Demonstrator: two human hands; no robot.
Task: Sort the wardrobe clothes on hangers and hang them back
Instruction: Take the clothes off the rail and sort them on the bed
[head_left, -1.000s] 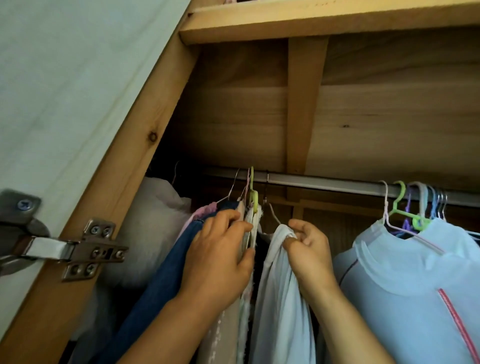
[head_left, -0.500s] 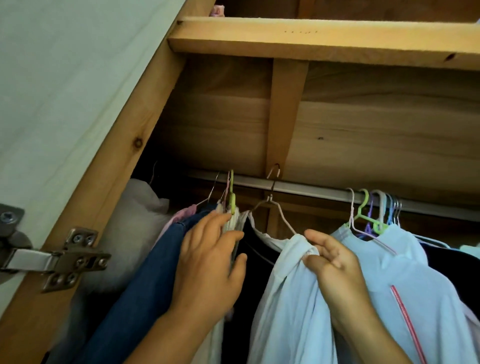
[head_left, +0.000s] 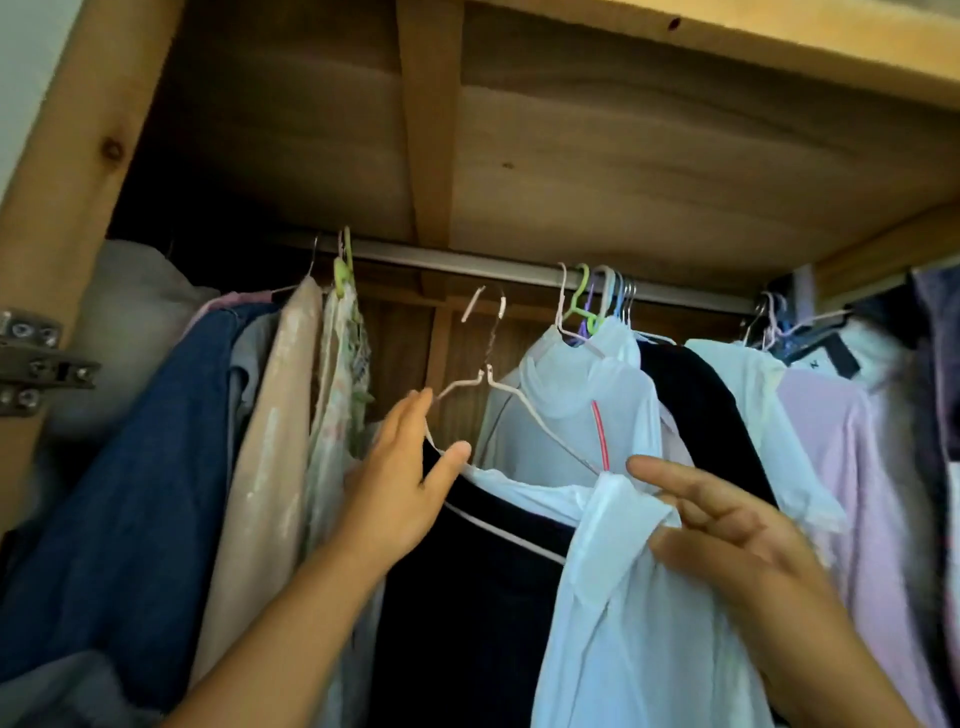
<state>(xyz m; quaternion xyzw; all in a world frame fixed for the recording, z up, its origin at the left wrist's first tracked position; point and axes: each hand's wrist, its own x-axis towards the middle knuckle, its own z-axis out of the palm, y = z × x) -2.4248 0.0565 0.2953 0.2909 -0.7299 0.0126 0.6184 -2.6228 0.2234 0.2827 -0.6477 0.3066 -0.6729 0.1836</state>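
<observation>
A pale wire hanger (head_left: 524, 405) carries a white garment (head_left: 623, 623) over a dark one (head_left: 467, 597). Its hook hangs free just below the metal rail (head_left: 467, 262), in the gap between two groups of hung clothes. My left hand (head_left: 405, 483) holds the hanger's left shoulder wire between thumb and fingers. At the hanger's right shoulder, my right hand (head_left: 727, 535) pinches the white cloth; it is blurred.
Left of the gap hang a denim piece (head_left: 130, 467), a beige one (head_left: 270, 441) and a floral one (head_left: 337, 389). To the right are a pale blue hooded top (head_left: 582, 410), a black garment (head_left: 701, 405) and a lilac shirt (head_left: 841, 467). A wooden shelf (head_left: 675, 156) sits close above. A door hinge (head_left: 31, 358) juts out at the left.
The hanger's hook has come off the rail and dropped below it. My left hand left the left-hand clothes and took the hanger's shoulder. The view swung right.
</observation>
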